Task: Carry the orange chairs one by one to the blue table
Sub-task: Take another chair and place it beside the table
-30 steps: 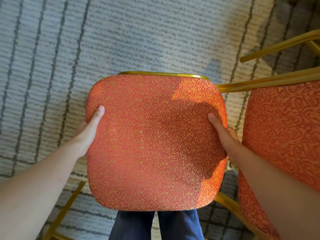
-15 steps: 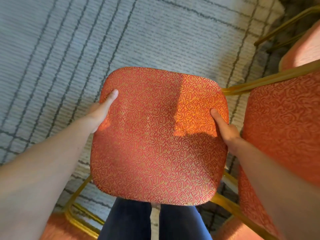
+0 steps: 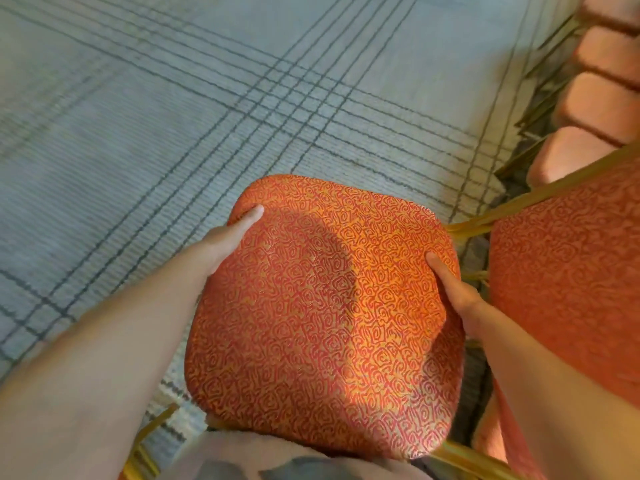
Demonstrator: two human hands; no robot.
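Orange chair (image 3: 325,323), same grip; chair stack (image 3: 602,95) newly visible

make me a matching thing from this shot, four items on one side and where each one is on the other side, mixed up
Column one
1. held chair
2. left hand
3. right hand
4. stacked chairs

Column two
A. top right corner of the view
B. gripping the held chair's right edge
C. middle of the view, between the two hands
D. gripping the held chair's left edge

Pairs: 1-C, 2-D, 3-B, 4-A
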